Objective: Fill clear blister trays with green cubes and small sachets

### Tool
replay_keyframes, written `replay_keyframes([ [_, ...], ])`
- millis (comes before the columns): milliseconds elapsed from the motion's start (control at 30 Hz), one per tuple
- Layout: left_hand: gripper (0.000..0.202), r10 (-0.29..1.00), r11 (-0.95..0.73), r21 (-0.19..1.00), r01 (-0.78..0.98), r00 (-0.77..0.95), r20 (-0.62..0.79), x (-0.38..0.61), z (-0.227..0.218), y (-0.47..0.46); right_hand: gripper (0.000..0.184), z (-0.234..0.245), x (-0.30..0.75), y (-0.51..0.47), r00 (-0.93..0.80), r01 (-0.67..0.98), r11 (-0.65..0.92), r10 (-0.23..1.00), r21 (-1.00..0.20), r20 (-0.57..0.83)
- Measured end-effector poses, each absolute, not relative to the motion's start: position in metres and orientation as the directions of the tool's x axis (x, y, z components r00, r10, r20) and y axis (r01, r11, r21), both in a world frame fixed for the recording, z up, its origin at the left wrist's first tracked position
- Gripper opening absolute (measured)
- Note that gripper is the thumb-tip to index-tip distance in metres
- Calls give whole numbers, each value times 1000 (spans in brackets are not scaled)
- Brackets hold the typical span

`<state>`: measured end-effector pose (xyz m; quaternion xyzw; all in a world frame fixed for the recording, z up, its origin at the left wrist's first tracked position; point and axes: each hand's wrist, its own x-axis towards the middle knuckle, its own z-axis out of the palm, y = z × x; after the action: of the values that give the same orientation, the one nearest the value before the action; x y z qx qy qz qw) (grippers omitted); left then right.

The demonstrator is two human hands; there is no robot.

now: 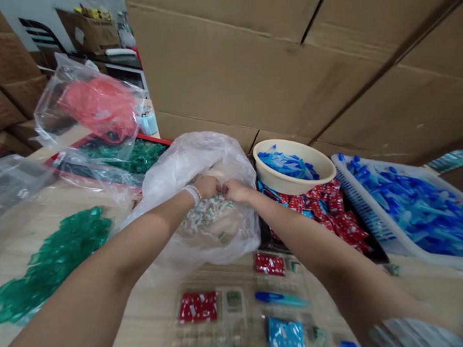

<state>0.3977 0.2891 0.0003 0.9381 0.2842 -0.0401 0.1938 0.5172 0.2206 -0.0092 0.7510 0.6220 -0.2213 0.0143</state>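
Both my hands reach into a large clear plastic bag (185, 161) at the middle of the table. The bag holds several small white packets (204, 213) with coloured print. My left hand (206, 185), with a white band at the wrist, is closed in a fist on the packets inside the bag. Right beside it, almost touching, my right hand (234, 190) is also closed on packets or bag film; I cannot tell which.
A cream bowl (293, 183) of blue pieces stands behind red sachets (336, 215). A white basket (372, 222) of blue items sits right. Green pieces (56, 262) lie left, a red-rimmed tray (137, 155) behind. Clear packs (243, 314) with sachets lie near me. Cardboard boxes (260, 66) wall the back.
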Motion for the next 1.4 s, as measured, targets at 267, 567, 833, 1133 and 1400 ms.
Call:
replay_keyframes([
  [267,29,569,-755,351,554,819,-70,386,1,276,19,-9,518,197,166,951,-238,931,-196,-327],
  [567,29,556,-772,313,553,827,-88,397,-5,258,26,-6,518,196,157,961,-222,929,-167,-334],
  [833,23,495,-830,227,510,860,-122,405,0,252,32,-10,527,195,127,962,-203,926,-185,-356],
  [1133,16,355,-917,208,340,934,38,386,-9,236,36,-6,527,192,92,960,-188,913,-208,-398],
  [1400,23,318,-936,182,300,945,74,379,-17,230,26,0,519,191,117,966,-197,912,-167,-393],
])
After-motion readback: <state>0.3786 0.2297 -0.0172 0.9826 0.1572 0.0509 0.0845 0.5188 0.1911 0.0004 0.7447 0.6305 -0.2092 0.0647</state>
